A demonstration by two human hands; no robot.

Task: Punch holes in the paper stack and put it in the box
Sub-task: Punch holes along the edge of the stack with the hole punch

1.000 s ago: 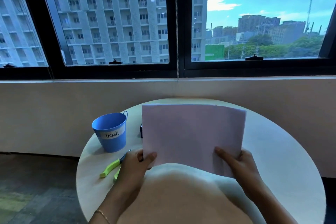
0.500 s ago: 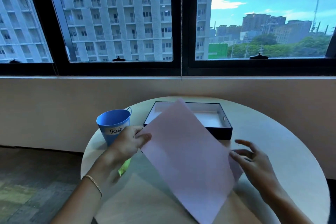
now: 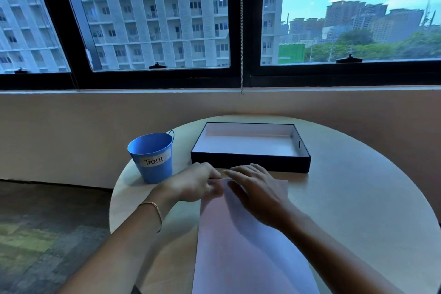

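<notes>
The pale pink paper stack (image 3: 241, 250) lies flat on the round table, its long side running from the near edge toward the box. My left hand (image 3: 193, 185) is curled at the stack's far left corner, fingers closed on that edge. My right hand (image 3: 255, 192) rests flat on the far end of the stack with its fingers spread. The shallow black box (image 3: 250, 164) with a white inside stands open just beyond both hands. No hole punch is in sight.
A blue bucket (image 3: 152, 159) labelled "Trash" stands at the table's left edge, next to my left hand. The beige round table (image 3: 362, 198) sits against a low wall under large windows. Dark floor lies to the left.
The paper stack came down from upright in both hands, was turned lengthwise and laid flat on the table. My right hand moved from its side onto its top. The box came into full view.
</notes>
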